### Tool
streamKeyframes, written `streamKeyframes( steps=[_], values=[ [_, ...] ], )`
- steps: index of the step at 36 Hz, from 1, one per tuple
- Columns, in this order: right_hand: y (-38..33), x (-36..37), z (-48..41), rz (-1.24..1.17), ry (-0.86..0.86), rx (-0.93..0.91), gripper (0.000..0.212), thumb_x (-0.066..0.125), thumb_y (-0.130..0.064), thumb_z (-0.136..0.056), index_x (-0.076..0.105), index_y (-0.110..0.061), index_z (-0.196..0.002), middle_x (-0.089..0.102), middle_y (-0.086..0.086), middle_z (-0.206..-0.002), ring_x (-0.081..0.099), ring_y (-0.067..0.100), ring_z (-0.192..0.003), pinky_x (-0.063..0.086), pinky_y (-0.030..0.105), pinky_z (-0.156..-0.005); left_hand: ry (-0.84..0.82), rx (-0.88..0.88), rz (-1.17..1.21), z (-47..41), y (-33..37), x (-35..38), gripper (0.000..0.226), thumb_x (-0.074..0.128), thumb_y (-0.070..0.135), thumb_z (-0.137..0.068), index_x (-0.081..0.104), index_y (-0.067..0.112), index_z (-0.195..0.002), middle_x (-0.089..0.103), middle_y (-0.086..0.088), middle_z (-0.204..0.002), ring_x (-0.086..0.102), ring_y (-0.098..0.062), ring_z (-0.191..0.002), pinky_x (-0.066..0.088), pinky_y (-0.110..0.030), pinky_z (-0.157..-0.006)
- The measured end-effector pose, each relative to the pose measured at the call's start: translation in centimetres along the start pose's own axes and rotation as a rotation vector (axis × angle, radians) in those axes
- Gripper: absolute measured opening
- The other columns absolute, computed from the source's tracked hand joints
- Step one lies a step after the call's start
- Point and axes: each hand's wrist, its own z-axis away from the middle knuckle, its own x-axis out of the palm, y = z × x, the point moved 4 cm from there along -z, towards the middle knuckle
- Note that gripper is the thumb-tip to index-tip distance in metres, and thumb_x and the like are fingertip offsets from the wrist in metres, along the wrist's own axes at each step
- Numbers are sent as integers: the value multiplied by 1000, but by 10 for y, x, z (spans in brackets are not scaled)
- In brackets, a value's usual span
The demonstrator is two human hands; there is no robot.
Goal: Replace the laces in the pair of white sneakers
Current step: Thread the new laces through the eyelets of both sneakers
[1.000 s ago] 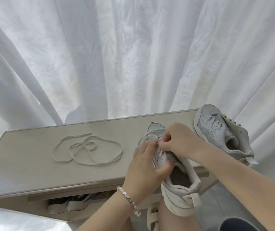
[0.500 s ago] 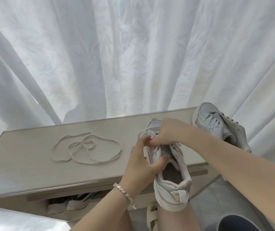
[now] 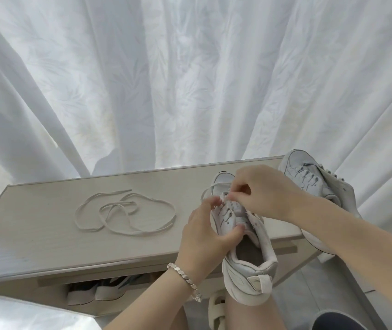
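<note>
The held sneaker (image 3: 249, 265) sits at about 5 o'clock in the view, heel toward the camera and toe pointing to 12 o'clock over the front edge of the cabinet top (image 3: 47, 234). Its heel hangs above a bare leg, and contact there cannot be told. The left hand (image 3: 202, 234) grips it from 9 o'clock, thumb curled onto the tongue. Most of its fingers are hidden behind the shoe's side. The right hand (image 3: 266, 191) reaches in from 3 o'clock with fingers curled, pinching the lace (image 3: 207, 191) near the eyelets. Which eyelet is covered by the fingertips. 1 loop of that lace arcs out toward 10 o'clock of the toe. The second sneaker (image 3: 309, 179) lies at 2 o'clock of the first, at the cabinet's right end, its rear half hidden by the right forearm. A loose lace (image 3: 126, 213) lies coiled at 9 o'clock, well apart. A bracelet (image 3: 185, 281) circles the left wrist. Shoes (image 3: 100, 292) under the top are shadowed and hard to make out. A curtain (image 3: 190, 79) fills 12 o'clock.
</note>
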Motion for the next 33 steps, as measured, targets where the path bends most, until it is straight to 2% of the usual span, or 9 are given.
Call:
streamKeyframes(
  steps=[4,6,8,10,12,15,21,28,33],
  values=[
    [0,-40,24,-611,274,-68,15,63,-19,-85,64,-22,-71,67,-8,-82,61,2,-85,43,11,-80,5,12,-2,3,0,-2,53,61,50,-67,42,43,-116,46,34,-110,41,9,-113,33,-18,-98],
    [3,-48,33,-1157,274,-38,18,53,-22,-84,63,-18,-69,72,0,-87,67,11,-93,50,18,-84,6,10,-4,3,1,-2,49,60,49,-68,42,46,-113,46,35,-109,41,12,-112,33,-17,-97],
    [6,-49,39,-1643,248,3,27,45,-22,-84,60,-18,-62,67,5,-63,69,19,-70,57,28,-71,5,1,-2,2,0,-2,44,61,48,-69,43,49,-109,47,37,-108,41,16,-110,32,-11,-93],
    [10,-49,44,-1797,228,92,31,41,-22,-85,53,-17,-57,43,-3,-44,42,8,-38,48,20,-44,7,-15,3,0,-1,-4,39,64,46,-74,45,49,-107,48,38,-107,40,24,-104,31,-3,-84],
    [16,-50,46,-1674,160,192,28,42,-22,-86,44,-16,-58,30,-7,-42,18,6,-38,24,12,-34,15,-52,17,-4,-3,-8,32,64,39,-81,49,43,-108,50,35,-107,41,24,-100,32,0,-78],
    [30,-40,44,-1039,24,378,26,47,-16,-94,45,-12,-68,37,-4,-47,25,8,-38,23,16,-35,12,-97,33,-8,-8,-11,26,61,36,-85,57,34,-111,55,25,-110,47,11,-101,33,-6,-78],
    [21,3,28,-210,-100,337,22,52,-46,-88,57,-29,-102,51,-4,-104,48,13,-100,40,29,-87,2,-74,25,-6,-9,-8,32,56,39,-87,55,36,-119,54,20,-115,46,7,-109,35,-7,-80],
    [7,31,5,-78,-156,152,32,39,-36,-99,56,-22,-75,40,-6,-83,39,20,-110,29,30,-94,-34,-9,63,-5,1,-6,32,52,29,-91,46,47,-117,46,22,-131,40,13,-114,33,-18,-101],
    [6,4,14,-747,144,157,34,52,-21,-95,61,-23,-62,61,6,-85,57,20,-89,42,38,-87,-5,-12,-55,-5,-6,-6,60,29,64,-68,49,48,-123,59,25,-117,54,4,-105,46,-24,-89]
  ],
)
